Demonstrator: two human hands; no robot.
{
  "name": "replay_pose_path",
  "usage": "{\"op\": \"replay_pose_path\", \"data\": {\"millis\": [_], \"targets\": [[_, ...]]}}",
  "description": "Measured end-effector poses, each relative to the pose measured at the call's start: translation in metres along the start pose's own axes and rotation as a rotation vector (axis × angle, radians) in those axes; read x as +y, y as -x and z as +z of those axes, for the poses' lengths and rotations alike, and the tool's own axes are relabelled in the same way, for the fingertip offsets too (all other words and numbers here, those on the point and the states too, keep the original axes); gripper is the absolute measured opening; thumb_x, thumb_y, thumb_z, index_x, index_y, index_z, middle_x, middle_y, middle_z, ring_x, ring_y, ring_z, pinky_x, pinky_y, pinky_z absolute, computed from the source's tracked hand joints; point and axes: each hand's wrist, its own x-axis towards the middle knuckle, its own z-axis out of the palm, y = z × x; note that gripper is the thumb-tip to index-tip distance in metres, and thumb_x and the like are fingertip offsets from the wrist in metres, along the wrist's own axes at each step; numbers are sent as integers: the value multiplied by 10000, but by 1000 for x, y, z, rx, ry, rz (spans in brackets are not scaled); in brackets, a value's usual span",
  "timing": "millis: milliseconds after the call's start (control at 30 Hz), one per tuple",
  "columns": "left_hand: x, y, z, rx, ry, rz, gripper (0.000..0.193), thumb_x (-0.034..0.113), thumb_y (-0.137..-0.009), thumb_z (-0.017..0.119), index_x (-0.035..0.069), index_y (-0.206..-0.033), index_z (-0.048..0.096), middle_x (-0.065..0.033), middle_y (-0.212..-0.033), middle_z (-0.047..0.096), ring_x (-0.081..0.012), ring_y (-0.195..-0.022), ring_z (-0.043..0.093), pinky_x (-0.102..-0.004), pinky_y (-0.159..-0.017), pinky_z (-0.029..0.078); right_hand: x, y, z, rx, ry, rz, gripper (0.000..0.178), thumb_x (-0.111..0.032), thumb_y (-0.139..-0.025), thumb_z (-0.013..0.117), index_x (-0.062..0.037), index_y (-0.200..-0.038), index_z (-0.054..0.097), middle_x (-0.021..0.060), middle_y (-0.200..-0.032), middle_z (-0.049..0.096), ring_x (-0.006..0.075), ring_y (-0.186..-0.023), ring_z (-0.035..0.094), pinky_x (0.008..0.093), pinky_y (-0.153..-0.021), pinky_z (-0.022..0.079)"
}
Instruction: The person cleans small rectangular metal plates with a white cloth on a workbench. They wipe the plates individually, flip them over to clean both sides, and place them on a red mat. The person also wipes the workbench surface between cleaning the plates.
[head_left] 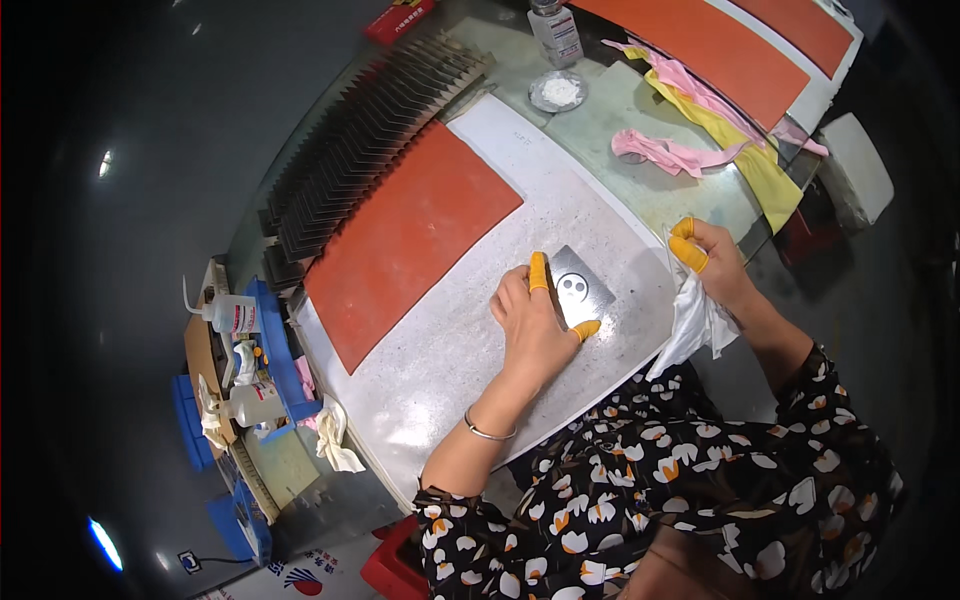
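one big tabletop [590, 150] runs under everything, greenish and glossy. on it, a large white sheet [430, 330], speckled with grit. on that sheet, an orange-red mat [420, 235], flat. next, a long row of dark thin plates [370, 130] standing on edge along the mat's far left side. a blue tray [285, 350] with squeeze bottles sits at the left.

right hand [715, 260]: fingers closed on a crumpled white cloth [690, 330], which hangs down near the sheet's right edge. left hand [535, 330]: fingers spread, index and thumb touching the edges of a small metal plate [592, 275]; can't tell if pinching or just steadying. plate lies flat on the white sheet, right of the mat, round black-and-white mark on top.

smaller: shallow dish of white powder [563, 92], then yellow finger cots [540, 270] on both hands.

handling guess: plate looks light, stiff, smooth, likely slippery, face probably easy to mark; best taken by opposite edges, off the round mark. cloth looks soft, limp, very light; bunch it at the top, as the right fingers do.
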Motion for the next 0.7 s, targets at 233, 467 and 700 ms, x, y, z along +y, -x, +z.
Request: {"op": "replay_pose_path", "data": {"millis": [233,467,700], "targets": [[-3,4,-10,39,45,82,932,293,-554,781,-50,-1282,310,-217,-1146,403,-360,-1085,365,-437,-949,289,0,-5,1,13,268,-100,116,-99,-817,577,5,-791,533,1,-717,506,73,-674,446,221,-613,371],[-110,22,-137,212,-194,-113,930,296,-537,767,-59,-1271,319,-188,-1038,489,-325,-980,461,-398,-881,334,21,1,-11,120,196,-134,118,-101,-855,531,-23,-772,500,-44,-666,388,31,-599,344,197,-526,262],[-279,-5,-242,220,-672,-274,835,359,-529,761,-69,-1172,444,-172,-1108,482,-309,-1047,446,-395,-897,322,31,-1,-15,91,182,-91,152,-154,-870,527,-18,-813,489,-35,-741,426,52,-692,384,199,-624,306]]}}
